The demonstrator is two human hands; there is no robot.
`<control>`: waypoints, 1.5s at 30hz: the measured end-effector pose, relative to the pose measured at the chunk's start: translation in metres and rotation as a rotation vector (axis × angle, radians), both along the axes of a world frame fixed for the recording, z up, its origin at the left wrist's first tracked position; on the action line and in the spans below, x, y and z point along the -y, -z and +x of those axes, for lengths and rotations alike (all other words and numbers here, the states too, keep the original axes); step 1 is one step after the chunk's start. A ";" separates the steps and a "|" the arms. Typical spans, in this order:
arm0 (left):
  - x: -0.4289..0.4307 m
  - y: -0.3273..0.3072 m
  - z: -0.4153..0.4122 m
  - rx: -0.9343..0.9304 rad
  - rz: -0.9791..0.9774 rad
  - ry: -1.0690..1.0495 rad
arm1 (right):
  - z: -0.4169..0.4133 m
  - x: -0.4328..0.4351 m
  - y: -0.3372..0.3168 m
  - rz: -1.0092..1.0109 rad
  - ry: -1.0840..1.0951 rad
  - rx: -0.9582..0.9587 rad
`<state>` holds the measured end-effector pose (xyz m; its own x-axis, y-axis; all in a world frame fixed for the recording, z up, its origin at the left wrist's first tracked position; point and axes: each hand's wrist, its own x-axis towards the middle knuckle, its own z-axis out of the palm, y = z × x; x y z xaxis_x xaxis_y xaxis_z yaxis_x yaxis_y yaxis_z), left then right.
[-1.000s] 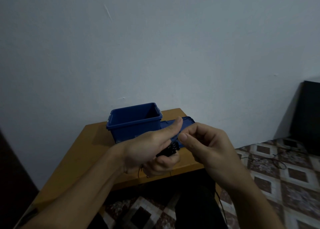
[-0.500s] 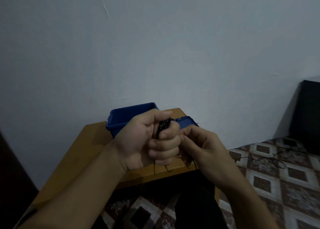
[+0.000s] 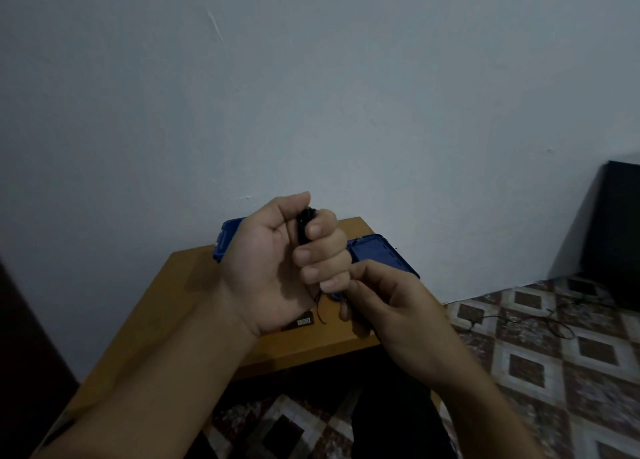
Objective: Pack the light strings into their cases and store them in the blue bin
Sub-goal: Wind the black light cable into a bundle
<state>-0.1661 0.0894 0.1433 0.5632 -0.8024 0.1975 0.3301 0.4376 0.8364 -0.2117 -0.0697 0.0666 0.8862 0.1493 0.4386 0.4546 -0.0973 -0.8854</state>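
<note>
My left hand is raised in a fist above the wooden table and grips a black bundle of light string; only its top shows between thumb and fingers. Thin dark wire ends hang from the bottom of the fist. My right hand sits just below and to the right, its fingers curled and pinching the wire under the fist. The blue bin stands behind my left hand, mostly hidden. Its blue lid lies flat on the table to the right.
A small dark case or card with a label lies on the table under my left wrist. A dark cabinet stands at the right wall. More thin wire trails on the patterned tile floor.
My left hand has risen and turned into a tighter fist round the black bundle. My right hand dropped from beside the left thumb to below the fist.
</note>
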 end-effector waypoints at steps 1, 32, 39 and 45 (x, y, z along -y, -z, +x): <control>0.001 0.000 -0.001 -0.013 -0.007 -0.042 | 0.000 0.000 0.000 -0.027 0.011 0.004; 0.019 0.020 -0.009 0.699 0.383 -0.728 | -0.008 0.002 -0.006 -0.063 -0.115 -0.104; 0.019 0.026 -0.004 0.667 0.505 -0.614 | -0.011 0.004 -0.011 0.056 -0.087 -0.109; 0.018 0.028 -0.005 0.797 0.749 -0.604 | -0.013 0.006 -0.014 0.088 -0.073 -0.084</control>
